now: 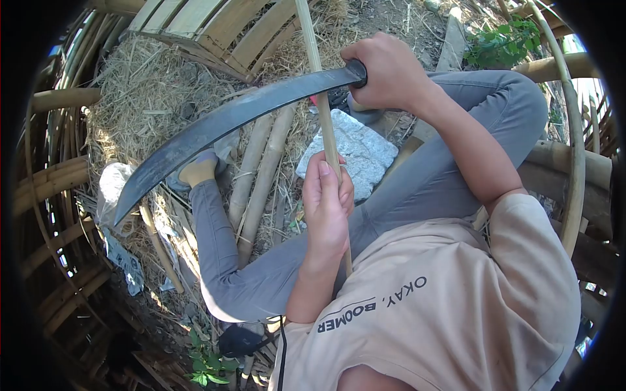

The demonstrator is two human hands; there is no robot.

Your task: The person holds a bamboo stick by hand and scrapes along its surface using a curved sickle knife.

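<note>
My right hand (391,70) is closed around the handle of a machete, whose black collar shows at the edge of the fist. The machete's long, curved dark blade (225,120) sweeps left and down to a pointed tip. My left hand (327,195) grips a thin bamboo strip (330,133), thumb laid along it. This strip runs from the top of the view down towards my shirt. Near its hilt end the blade crosses the strip in this view. Behind the strip lies a pale, rough stone block (362,153), between my bent legs.
Two bamboo poles (261,176) lie on the straw-covered ground. A slatted wooden crate (215,32) stands at the top left, beside a heap of straw (147,94). Bamboo walling (59,179) curves round the left side, and a bent pole (574,143) rises at the right.
</note>
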